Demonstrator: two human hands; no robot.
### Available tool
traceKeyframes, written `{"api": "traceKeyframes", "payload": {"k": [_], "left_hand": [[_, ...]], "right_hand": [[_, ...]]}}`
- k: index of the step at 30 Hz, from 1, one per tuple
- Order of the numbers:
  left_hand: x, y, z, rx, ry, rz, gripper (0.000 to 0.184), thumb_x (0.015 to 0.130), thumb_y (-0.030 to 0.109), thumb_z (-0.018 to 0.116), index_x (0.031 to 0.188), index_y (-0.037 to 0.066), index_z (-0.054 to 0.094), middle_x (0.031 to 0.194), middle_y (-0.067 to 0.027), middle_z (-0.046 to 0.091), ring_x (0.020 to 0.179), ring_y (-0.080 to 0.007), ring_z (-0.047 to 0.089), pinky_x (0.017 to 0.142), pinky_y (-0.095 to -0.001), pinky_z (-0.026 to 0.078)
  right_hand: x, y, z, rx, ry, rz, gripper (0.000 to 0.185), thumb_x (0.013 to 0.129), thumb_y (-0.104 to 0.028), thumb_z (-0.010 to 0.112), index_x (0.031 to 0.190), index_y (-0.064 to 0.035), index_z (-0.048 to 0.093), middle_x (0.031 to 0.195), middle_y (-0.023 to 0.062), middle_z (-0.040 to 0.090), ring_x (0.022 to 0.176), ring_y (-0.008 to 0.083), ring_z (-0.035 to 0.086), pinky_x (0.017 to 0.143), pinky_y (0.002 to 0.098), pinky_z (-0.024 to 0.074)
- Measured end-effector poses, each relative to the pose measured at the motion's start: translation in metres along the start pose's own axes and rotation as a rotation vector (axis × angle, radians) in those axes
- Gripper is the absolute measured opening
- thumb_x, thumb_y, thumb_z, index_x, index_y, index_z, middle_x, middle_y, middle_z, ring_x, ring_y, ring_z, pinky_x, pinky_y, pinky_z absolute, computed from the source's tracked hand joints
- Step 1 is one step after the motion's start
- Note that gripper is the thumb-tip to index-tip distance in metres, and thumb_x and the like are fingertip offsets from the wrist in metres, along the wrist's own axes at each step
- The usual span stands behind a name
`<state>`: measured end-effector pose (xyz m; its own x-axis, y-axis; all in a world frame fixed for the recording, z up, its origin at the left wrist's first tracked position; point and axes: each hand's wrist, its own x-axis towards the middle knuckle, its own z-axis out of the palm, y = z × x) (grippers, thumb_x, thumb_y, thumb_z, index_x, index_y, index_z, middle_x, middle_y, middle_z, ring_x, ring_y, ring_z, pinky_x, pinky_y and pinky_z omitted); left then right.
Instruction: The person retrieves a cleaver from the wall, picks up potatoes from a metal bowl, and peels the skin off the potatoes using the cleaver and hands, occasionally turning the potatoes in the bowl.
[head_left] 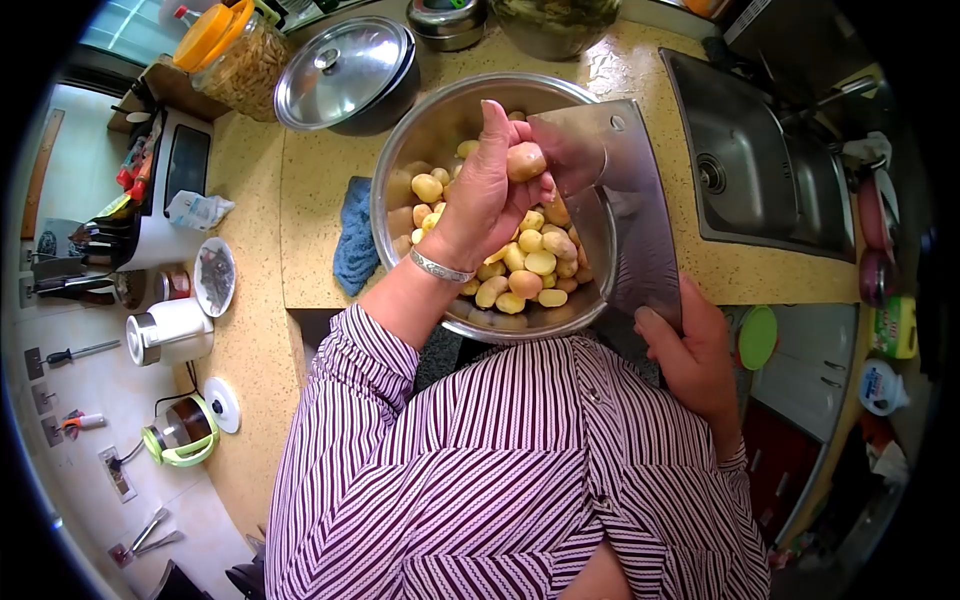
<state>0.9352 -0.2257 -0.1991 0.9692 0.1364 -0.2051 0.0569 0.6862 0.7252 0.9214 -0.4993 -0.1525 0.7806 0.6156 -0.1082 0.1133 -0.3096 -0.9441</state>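
Observation:
A small potato is held in the fingers of my left hand, above a large steel bowl. My right hand grips a broad cleaver at its lower end, and the blade slants up over the bowl's right side. The blade's upper left corner is close to the potato; whether it touches, I cannot tell. Inside the bowl lie several small yellow potatoes, some showing pale cut faces. The blade and my left hand hide part of them.
A lidded pot and a jar with an orange lid stand behind on the left. A blue cloth lies beside the bowl. The sink is at the right. A white kettle and a glass pot stand at far left.

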Motion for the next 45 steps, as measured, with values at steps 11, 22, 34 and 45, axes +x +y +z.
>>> {"api": "traceKeyframes", "payload": {"k": [11, 22, 34, 45], "left_hand": [[-0.012, 0.009, 0.020, 0.008, -0.161, 0.040, 0.067, 0.099, 0.063, 0.035, 0.113, 0.001, 0.057, 0.108, -0.0111, 0.064, 0.103, -0.0215, 0.066, 0.092, -0.0374, 0.056], [-0.013, -0.010, 0.010, -0.061, -0.177, 0.007, 0.049, 0.100, 0.051, 0.048, 0.111, 0.004, 0.056, 0.104, -0.0068, 0.064, 0.095, -0.0181, 0.064, 0.089, -0.0373, 0.057], [-0.036, -0.036, -0.006, -0.001, -0.211, -0.225, 0.050, 0.092, 0.011, 0.067, 0.137, 0.003, 0.047, 0.125, -0.0069, 0.061, 0.114, -0.0151, 0.059, 0.101, -0.0304, 0.046], [-0.005, 0.018, -0.034, 1.454, -0.168, 0.295, 0.032, 0.096, 0.022, 0.058, 0.124, 0.006, 0.060, 0.116, -0.0122, 0.061, 0.110, -0.0281, 0.061, 0.098, -0.0410, 0.047]], "right_hand": [[0.000, -0.010, 0.004, -0.014, -0.019, 0.009, 0.028, 0.092, -0.002, 0.059, 0.118, 0.0082, 0.054, 0.088, 0.0150, 0.068, 0.076, 0.0187, 0.064, 0.073, 0.0301, 0.0500], [0.004, -0.008, 0.001, 0.015, -0.101, 0.209, 0.032, 0.093, -0.007, 0.059, 0.122, 0.0061, 0.054, 0.084, 0.0096, 0.067, 0.068, 0.0132, 0.060, 0.062, 0.0263, 0.0474], [-0.010, 0.046, -0.017, 0.532, -0.081, 0.393, 0.051, 0.088, -0.007, 0.059, 0.137, 0.0029, 0.048, 0.078, 0.0066, 0.065, 0.057, 0.0117, 0.055, 0.055, 0.0234, 0.0444], [-0.022, 0.050, -0.029, 0.579, 0.155, 0.288, 0.047, 0.088, -0.004, 0.056, 0.134, 0.0038, 0.050, 0.082, 0.0079, 0.065, 0.059, 0.0110, 0.057, 0.055, 0.0216, 0.0452]]}}
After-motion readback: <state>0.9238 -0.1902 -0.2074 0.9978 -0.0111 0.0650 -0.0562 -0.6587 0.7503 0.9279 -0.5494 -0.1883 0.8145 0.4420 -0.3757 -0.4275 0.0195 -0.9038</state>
